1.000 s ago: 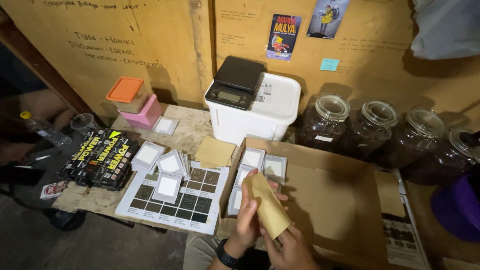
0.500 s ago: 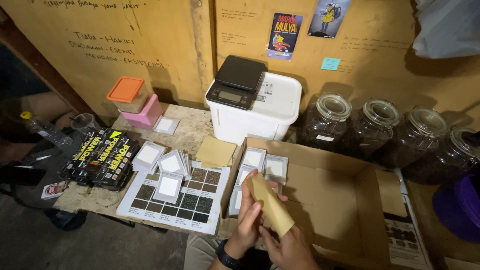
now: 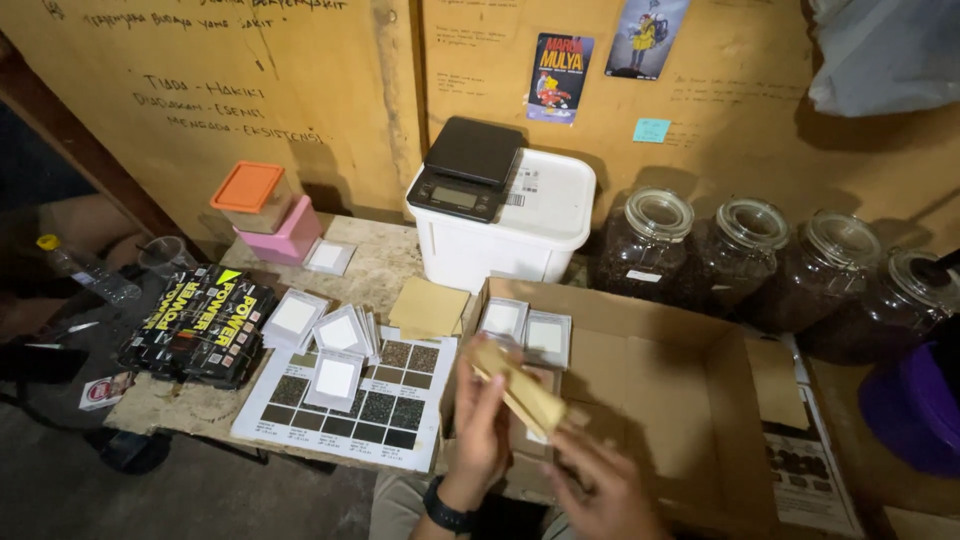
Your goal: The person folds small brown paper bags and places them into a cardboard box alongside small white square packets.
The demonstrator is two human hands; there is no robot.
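Observation:
A tan paper pouch (image 3: 520, 390) is held tilted over the front left corner of an open cardboard box (image 3: 665, 385). My left hand (image 3: 482, 425), with a dark watch on the wrist, grips the pouch's upper end. Lower right, my right hand (image 3: 600, 485) holds the bottom end. Two small white-faced packets (image 3: 525, 328) lie inside the box behind the pouch.
A black scale (image 3: 468, 168) sits on a white tub (image 3: 535, 225). Several dark-filled glass jars (image 3: 735, 262) line the wall at right. On the table lie a chart sheet (image 3: 385, 405), white packets (image 3: 320, 335), tan pouches (image 3: 428, 308), black sachets (image 3: 200, 325) and pink and orange-lidded containers (image 3: 270, 215).
The pouch has tipped from nearly upright to a slant. My right hand has slid down and to the right along it, while the left hand stays on its upper end.

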